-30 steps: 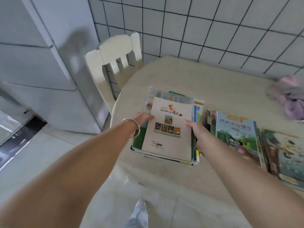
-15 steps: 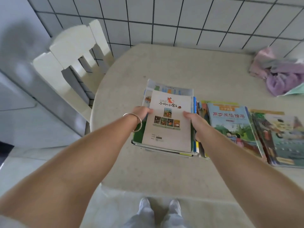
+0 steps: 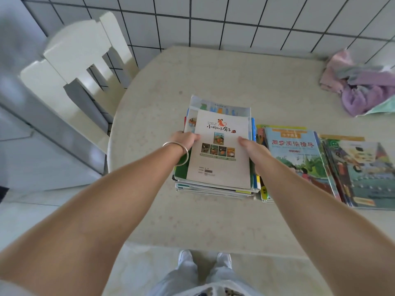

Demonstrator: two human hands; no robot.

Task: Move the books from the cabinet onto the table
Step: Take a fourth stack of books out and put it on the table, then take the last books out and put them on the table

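Note:
A stack of thin books (image 3: 220,150), topped by a white booklet with an orange dog on it, sits at the middle of the round beige table (image 3: 213,82). My left hand (image 3: 184,139), a silver bangle on its wrist, grips the stack's left edge. On the stack's right edge is my right hand (image 3: 253,150), thumb resting on the top cover. The stack's underside looks to rest on the table. To its right lie two more piles of picture books: one with a blue cover (image 3: 297,161) and one at the far right (image 3: 361,174).
A white wooden chair (image 3: 74,67) stands at the table's left, against a grey cabinet side (image 3: 25,116). A heap of pink and purple cloth (image 3: 361,86) lies at the table's back right. A tiled wall (image 3: 235,20) runs behind. My feet (image 3: 205,259) are at the near table edge.
The view has swung from the cabinet side to squarely over the table. The stack, held in both hands, has come down next to the blue-covered pile.

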